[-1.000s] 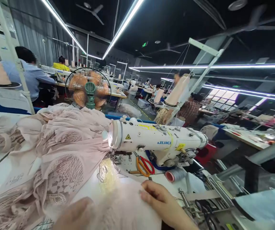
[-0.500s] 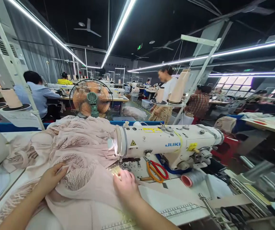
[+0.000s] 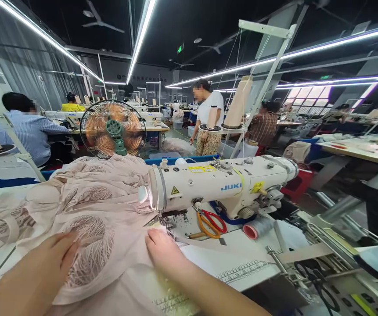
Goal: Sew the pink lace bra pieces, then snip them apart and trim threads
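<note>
Pale pink lace-trimmed fabric (image 3: 123, 245) lies bunched across the table and runs up to the needle area of a white JUKI sewing machine (image 3: 202, 184). At the lower left, my left hand (image 3: 40, 267) is closed on the fabric beside a round lace panel (image 3: 93, 245), with thumb and fingers near each other. Just in front of the needle, my right hand (image 3: 162, 250) is closed on the fabric's edge, its fingertips partly hidden. Red-and-orange-handled scissors (image 3: 210, 223) lie under the machine arm, right of my right hand.
A grey thread spool (image 3: 258, 227) lies by the machine's base. Printed ruler markings (image 3: 241, 272) cross the table's front. Metal rods and a tape guide (image 3: 307, 252) stand at the right. Beyond the table are a large fan (image 3: 113, 128) and a standing person (image 3: 208, 114).
The view has turned right and tilted down. My left hand has moved nearer and lower left on the fabric, where the round lace panel shows spread out. My right hand stays near the needle.
</note>
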A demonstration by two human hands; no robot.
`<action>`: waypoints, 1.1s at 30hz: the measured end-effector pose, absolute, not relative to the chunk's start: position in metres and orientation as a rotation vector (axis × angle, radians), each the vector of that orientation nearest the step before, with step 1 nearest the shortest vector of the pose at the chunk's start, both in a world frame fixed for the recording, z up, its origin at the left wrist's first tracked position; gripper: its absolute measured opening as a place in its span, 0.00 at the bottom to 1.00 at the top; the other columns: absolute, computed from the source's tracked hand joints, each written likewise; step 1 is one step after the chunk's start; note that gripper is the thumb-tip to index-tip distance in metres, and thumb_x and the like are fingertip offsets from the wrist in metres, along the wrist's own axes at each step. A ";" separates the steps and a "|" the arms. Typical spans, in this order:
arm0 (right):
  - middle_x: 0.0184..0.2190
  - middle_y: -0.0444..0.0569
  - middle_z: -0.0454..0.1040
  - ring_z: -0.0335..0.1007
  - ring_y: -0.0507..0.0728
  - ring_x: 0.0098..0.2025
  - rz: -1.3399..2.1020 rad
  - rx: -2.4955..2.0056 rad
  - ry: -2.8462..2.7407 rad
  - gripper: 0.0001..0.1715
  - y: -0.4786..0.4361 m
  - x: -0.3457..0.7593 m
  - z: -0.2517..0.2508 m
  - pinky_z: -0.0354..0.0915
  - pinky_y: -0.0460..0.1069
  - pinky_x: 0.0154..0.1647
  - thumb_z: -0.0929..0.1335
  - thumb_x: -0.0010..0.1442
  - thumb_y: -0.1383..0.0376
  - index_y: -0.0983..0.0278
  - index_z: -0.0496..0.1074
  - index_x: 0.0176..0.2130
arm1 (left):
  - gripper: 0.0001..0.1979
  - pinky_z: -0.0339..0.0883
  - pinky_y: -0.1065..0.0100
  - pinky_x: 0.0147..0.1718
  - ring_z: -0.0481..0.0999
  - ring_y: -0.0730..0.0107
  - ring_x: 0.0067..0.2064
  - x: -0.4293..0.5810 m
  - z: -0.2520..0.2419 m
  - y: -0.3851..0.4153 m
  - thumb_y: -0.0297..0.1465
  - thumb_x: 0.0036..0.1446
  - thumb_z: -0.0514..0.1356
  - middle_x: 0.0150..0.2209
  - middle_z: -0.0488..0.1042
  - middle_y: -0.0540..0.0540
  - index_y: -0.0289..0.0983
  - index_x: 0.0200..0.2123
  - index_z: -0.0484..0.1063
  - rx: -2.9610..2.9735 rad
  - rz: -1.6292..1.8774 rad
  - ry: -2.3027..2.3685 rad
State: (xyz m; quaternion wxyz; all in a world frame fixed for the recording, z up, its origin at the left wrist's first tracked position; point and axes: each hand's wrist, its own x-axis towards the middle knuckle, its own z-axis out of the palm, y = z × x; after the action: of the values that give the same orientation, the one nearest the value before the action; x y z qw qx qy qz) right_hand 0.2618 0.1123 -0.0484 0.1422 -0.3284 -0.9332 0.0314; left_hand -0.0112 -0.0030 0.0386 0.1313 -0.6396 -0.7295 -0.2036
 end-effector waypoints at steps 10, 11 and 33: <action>0.58 0.59 0.65 0.58 0.61 0.60 0.247 -0.701 -2.699 0.32 0.117 0.278 -0.058 0.56 0.53 0.61 0.65 0.58 0.67 0.69 0.59 0.61 | 0.22 0.60 0.54 0.58 0.65 0.58 0.60 0.134 -0.019 0.078 0.33 0.63 0.48 0.59 0.66 0.39 0.35 0.59 0.62 -2.760 -0.603 -1.884; 0.58 0.58 0.65 0.57 0.61 0.61 0.251 -0.686 -2.701 0.30 0.112 0.283 -0.059 0.56 0.53 0.61 0.64 0.59 0.67 0.68 0.59 0.60 | 0.23 0.59 0.53 0.58 0.64 0.56 0.60 0.132 -0.023 0.079 0.35 0.63 0.48 0.59 0.65 0.38 0.34 0.59 0.63 -2.745 -0.531 -1.909; 0.58 0.58 0.65 0.62 0.63 0.59 0.126 -0.609 -2.651 0.33 0.075 0.348 -0.082 0.66 0.55 0.55 0.63 0.57 0.71 0.67 0.57 0.61 | 0.22 0.61 0.54 0.51 0.67 0.52 0.52 0.156 -0.022 0.087 0.34 0.62 0.51 0.53 0.68 0.35 0.32 0.57 0.65 -2.477 -0.217 -1.971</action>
State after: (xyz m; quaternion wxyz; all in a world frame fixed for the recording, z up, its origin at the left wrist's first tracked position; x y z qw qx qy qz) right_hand 0.3478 0.0750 -0.0816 0.2076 -0.2188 -0.9524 0.0452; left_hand 0.1563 0.0872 -0.0225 -0.0156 -0.7805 -0.6212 -0.0683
